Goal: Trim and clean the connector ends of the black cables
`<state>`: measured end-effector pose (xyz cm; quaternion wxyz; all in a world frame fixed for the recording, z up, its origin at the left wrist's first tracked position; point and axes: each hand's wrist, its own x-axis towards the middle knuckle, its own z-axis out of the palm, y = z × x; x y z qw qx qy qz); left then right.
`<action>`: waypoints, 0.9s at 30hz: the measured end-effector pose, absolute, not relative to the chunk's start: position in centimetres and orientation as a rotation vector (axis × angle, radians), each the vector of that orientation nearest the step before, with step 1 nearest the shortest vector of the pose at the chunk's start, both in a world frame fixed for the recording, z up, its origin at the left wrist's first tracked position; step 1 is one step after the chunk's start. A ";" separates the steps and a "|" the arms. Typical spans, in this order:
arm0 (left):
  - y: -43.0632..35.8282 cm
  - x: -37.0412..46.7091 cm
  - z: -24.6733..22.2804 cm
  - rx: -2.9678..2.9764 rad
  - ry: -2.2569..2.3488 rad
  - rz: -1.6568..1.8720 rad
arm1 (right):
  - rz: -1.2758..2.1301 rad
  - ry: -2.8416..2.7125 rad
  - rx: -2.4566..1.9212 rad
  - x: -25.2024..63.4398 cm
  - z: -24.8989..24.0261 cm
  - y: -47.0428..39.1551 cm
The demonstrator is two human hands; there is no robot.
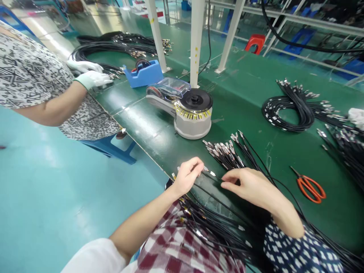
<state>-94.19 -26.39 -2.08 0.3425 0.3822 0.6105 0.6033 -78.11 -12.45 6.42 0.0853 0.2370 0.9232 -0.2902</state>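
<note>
Between my hands runs a thin black cable [216, 177] with a small white label near its metal end. My left hand [189, 175] pinches the end of this cable between thumb and fingers. Farther along, my right hand [250, 186] holds the same cable with its thumb and fingertips. Just beyond my hands lies a bundle of black cables with silver connectors [224, 153] on the green table [159, 131]. More black cables [210, 220] are heaped at the table's near edge, over a checkered cloth on my lap.
A round grey tape dispenser [193, 121] stands ahead, with a blue tape holder [146, 74] behind it. Orange-handled scissors [311, 188] and coiled cables [295, 110] lie to the right. A person's gloved hands [93, 79] rest by cables at the left.
</note>
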 end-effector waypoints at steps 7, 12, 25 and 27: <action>-26.5 -94.2 -1.8 0.993 1.607 1.562 | -1.063 2.779 0.735 -80.1 5.8 -14.0; -26.5 -94.3 -1.7 1.006 1.600 1.565 | -1.211 2.803 0.827 -80.5 4.4 -14.8; -26.2 -93.6 -1.5 1.084 1.648 1.588 | -1.494 2.722 0.783 -80.3 2.5 -15.1; -26.0 -93.5 -1.9 1.031 1.622 1.560 | -1.467 2.746 0.769 -80.1 1.4 -14.7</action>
